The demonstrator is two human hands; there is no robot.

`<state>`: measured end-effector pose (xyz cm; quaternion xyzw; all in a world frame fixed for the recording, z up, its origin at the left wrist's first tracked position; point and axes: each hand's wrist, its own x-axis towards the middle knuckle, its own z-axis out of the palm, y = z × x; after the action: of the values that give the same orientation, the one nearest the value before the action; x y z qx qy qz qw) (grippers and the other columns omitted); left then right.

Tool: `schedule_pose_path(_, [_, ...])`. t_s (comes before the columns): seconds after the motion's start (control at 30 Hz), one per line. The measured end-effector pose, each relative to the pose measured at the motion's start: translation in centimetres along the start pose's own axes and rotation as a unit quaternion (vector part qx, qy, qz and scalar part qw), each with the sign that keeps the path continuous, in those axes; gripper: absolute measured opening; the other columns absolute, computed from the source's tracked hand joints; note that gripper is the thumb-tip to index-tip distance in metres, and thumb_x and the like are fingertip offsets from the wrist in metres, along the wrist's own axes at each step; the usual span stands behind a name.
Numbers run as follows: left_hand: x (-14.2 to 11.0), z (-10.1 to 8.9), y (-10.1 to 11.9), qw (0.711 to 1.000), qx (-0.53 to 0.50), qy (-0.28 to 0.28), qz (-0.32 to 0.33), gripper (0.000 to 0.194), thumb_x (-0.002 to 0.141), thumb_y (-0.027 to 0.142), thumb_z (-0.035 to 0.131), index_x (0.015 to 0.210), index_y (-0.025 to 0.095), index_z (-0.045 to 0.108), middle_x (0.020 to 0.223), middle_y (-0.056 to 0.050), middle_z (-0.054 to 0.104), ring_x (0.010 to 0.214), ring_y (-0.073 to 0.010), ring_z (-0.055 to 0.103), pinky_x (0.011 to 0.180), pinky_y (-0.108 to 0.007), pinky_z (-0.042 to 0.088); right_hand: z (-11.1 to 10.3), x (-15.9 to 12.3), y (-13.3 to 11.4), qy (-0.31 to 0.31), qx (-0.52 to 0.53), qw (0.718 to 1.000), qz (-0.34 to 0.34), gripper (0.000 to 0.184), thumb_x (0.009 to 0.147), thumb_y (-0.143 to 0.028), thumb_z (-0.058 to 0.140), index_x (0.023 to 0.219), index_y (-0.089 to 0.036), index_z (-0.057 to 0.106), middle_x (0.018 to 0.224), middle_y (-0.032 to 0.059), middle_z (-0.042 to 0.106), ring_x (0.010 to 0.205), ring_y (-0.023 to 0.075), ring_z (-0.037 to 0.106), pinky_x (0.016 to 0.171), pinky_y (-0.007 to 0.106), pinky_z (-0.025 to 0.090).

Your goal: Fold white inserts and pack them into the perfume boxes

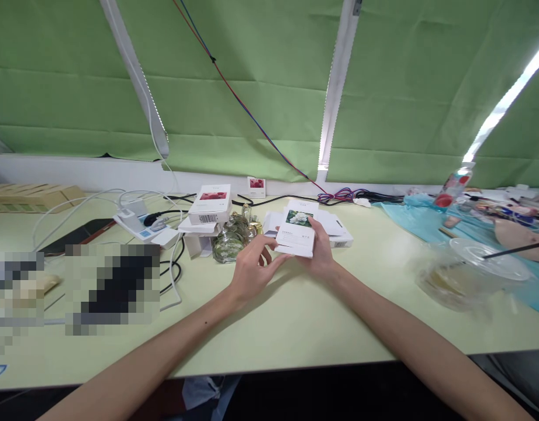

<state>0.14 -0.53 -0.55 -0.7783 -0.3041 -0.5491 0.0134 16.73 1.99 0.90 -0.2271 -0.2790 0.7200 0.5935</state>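
My right hand [321,251] is closed round the side of a small white carton [296,234] with a white flower picture, its thumb on the front. At the carton's near end, the thumb and fingers of my left hand [254,266] grip the lower left corner by the end flap. Just left of the carton stand several clear glass bottles [228,242] with gold-coloured tops and something green inside. A white carton with a red flower picture [210,202] lies on other white boxes beside them. Behind my right hand are more white cartons [337,228].
On the left lie a white power strip [140,225], tangled cables and a dark flat device [79,234]. A plastic cup with a straw [453,280] and a blue plastic sheet [401,219] are on the right. A small red-flower card [256,187] leans at the back.
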Motion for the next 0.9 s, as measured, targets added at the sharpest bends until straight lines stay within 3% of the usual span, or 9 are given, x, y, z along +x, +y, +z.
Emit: schedule_pose_path(0.9, [-0.12,0.12,-0.37,1.000,0.013,-0.014,0.004,0.019,0.090,0.035,0.068,0.086,0.019,0.060,0.078,0.001,0.067,0.051,-0.0068,0.055,0.050,-0.020,0.047,0.03,-0.15,-0.20,-0.021,-0.011,1.000,0.002,0.046,0.088,-0.049,0.056,0.111,-0.011,0.069,0.103,0.0152,0.078,0.097,0.0314,0.075,0.081,0.044,0.062])
